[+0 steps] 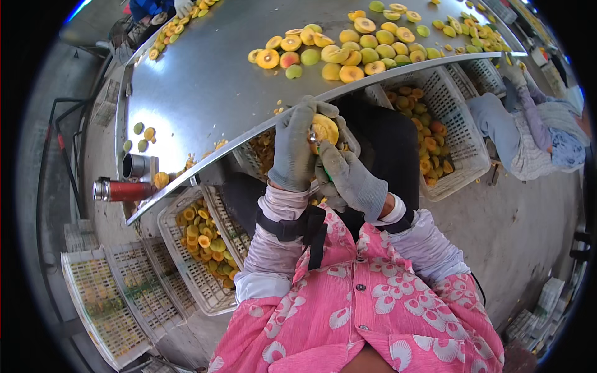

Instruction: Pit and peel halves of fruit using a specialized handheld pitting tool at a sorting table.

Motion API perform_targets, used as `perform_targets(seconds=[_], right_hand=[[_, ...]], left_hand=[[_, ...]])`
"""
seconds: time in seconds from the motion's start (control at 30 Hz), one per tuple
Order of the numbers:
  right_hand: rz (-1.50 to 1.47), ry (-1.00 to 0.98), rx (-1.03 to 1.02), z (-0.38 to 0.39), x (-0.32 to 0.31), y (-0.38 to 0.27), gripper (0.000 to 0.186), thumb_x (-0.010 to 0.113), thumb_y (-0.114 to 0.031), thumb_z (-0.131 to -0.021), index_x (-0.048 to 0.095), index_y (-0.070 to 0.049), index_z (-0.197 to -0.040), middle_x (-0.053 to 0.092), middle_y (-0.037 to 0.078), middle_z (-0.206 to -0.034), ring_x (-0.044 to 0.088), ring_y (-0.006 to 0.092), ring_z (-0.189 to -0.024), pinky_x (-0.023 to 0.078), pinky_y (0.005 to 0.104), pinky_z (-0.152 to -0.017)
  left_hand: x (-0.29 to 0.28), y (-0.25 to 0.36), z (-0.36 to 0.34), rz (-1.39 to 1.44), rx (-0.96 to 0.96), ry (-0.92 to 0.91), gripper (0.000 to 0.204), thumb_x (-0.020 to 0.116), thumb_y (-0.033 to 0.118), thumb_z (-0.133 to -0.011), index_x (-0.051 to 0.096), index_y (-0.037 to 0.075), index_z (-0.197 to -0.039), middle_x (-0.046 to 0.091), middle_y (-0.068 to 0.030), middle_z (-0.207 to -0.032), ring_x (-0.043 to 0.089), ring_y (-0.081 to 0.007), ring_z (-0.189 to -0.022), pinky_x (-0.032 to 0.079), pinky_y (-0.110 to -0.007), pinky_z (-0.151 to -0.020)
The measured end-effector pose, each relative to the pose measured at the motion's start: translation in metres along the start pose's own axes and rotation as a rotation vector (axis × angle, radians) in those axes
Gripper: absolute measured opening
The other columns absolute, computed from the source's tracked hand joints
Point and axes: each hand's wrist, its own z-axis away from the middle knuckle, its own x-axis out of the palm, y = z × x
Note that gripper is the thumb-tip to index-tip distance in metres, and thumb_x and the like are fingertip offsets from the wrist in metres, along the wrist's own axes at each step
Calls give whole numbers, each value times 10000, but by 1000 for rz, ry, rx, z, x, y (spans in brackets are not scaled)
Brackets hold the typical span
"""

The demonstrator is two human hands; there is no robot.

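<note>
Grey work gloves cover both hands, which meet in front of me just off the table's near edge. My left hand [293, 149] is wrapped round a yellow-fleshed peach half [326, 129], its cut face turned up toward me. Closed low beside it, my right hand [357, 185] grips a small tool [313, 135] with a metal tip and a bit of green on its handle. That tip touches the peach half at its left side; glove fingers hide most of the handle. Many halved and whole-looking peaches [367, 41] lie on the metal table [205, 68] ahead.
A crate of peach halves [166, 217] stands below left, another crate [463, 158] to the right. Empty-looking white crates [102, 304] lie lower left. A red flask [118, 189] sits by the table's left corner. Co-workers [528, 130] sit at right and far left.
</note>
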Motion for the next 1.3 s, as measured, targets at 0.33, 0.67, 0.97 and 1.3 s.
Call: perform_targets(seconds=[0.33,0.67,0.97,1.3], right_hand=[[-626,-596,450,-13,2,20,564,287,-696,-937,395,-177,-743,236,-96,-527,160,25,-382,159,217,-359],[-829,-677,414,-38,1,37,534,300,-647,-963,373,-171,-734,258,-99,-536,178,13,-372,152,191,-332],[1048,141,-6,-122,-37,76,558,486,-560,-916,612,-18,-957,664,222,-830,640,397,-802,490,469,-707],[986,300,13,-95,-84,52,511,510,-499,-929,596,-8,-1042,656,262,-853,645,422,-813,498,477,-729]], left_hand=[[-38,-16,10,-455,204,178,357,491,273,-999,651,-24,-882,644,-76,-753,585,-126,-600,479,-244,-563],[-52,-27,10,180,-103,117,442,427,407,-1004,589,-4,-1016,648,-126,-831,630,-218,-698,536,-295,-635],[-225,44,104,-1268,180,1128,258,596,191,-922,636,-35,-1041,665,-126,-934,645,-242,-798,527,-360,-793],[-125,-10,-142,-1417,165,224,391,667,305,-864,598,127,-1206,612,-150,-1114,640,-288,-939,525,-387,-797]])
